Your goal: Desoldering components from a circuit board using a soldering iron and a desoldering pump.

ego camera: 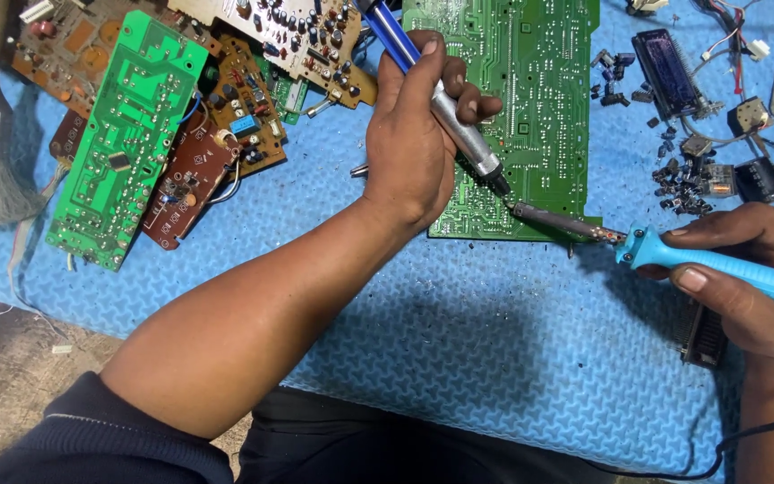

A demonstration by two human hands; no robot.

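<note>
Blue foam mat (494,358) carries the green circuit board (512,116); left hand (414,134) fingers pinch the desoldering pump (459,125); right hand (745,278) fingers grip the soldering iron (674,255), tip at the board's lower edge; a slip risks burning the mat.

- one view only, from a camera on the person's head, close above the blue foam mat (494,358).
- it looks steeply down and forward across the mat.
- the mat fills nearly the whole frame; bare floor shows at its lower-left edge.
</note>
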